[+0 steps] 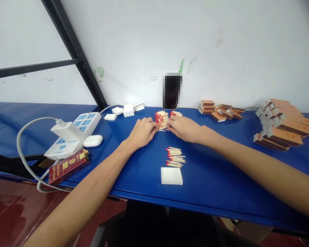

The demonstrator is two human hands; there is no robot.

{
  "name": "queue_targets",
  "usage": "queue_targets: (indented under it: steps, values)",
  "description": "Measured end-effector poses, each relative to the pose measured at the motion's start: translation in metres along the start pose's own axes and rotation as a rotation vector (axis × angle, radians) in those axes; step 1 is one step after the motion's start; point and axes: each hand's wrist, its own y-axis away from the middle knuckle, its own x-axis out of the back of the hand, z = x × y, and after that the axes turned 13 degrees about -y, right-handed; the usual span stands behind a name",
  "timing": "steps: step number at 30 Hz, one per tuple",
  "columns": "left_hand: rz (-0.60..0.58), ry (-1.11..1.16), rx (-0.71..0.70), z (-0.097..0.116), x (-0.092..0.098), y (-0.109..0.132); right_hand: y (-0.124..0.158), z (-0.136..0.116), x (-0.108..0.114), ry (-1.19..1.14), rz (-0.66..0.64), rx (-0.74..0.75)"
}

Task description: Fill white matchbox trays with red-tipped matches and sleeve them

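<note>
My left hand (143, 132) is closed, its fingertips pinched at the left front of a heap of red-tipped matchsticks (161, 119). Facing it, my right hand (182, 128) is also closed, with fingers and thumb together at the heap's right front. A few matchsticks (163, 130) lie in the narrow gap between both sets of fingertips, and the fingers partly hide their ends. Nearer to me is a loose row of matchsticks (174, 157), heads to the left. Just in front of that row rests a white inner matchbox tray (171, 176), which looks empty.
White trays (128, 110) sit back left. Orange matchboxes (221, 111) lie back right, with a larger stack (283, 125) far right. A phone (172, 92) leans on the wall. At left are a power strip (90, 121), white case (93, 140) and red box (68, 167).
</note>
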Motion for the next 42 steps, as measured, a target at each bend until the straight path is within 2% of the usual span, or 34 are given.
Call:
queue_targets:
  steps: [5,10,14,21,24,27,30,34,42]
  values:
    - [-0.033,0.098,-0.028,0.016,0.006,-0.001,0.001,0.002,0.002,0.001,-0.002,0.074]
    - [-0.093,0.263,-0.085,0.040,0.014,0.002,0.010,0.008,0.031,-0.256,0.050,0.073]
    - [-0.119,0.348,-0.103,0.048,0.020,0.007,0.017,0.013,0.051,-0.390,0.057,0.022]
    - [0.004,0.264,-0.038,0.037,0.013,0.005,0.018,0.015,0.048,-0.395,-0.163,-0.032]
    - [-0.001,0.214,-0.099,0.034,0.009,0.004,0.017,0.017,0.047,-0.371,-0.150,-0.052]
    - [-0.065,0.153,-0.170,0.034,0.008,0.004,0.017,0.021,0.048,-0.346,-0.129,-0.068]
    - [-0.116,0.105,-0.182,0.033,0.009,0.004,0.017,0.024,0.047,-0.335,-0.137,-0.073]
    - [-0.084,0.074,-0.174,0.030,0.009,0.005,0.017,0.025,0.045,-0.333,-0.149,-0.072]
    - [-0.056,0.087,-0.180,0.033,0.009,0.006,0.021,0.022,0.052,-0.363,-0.257,-0.115]
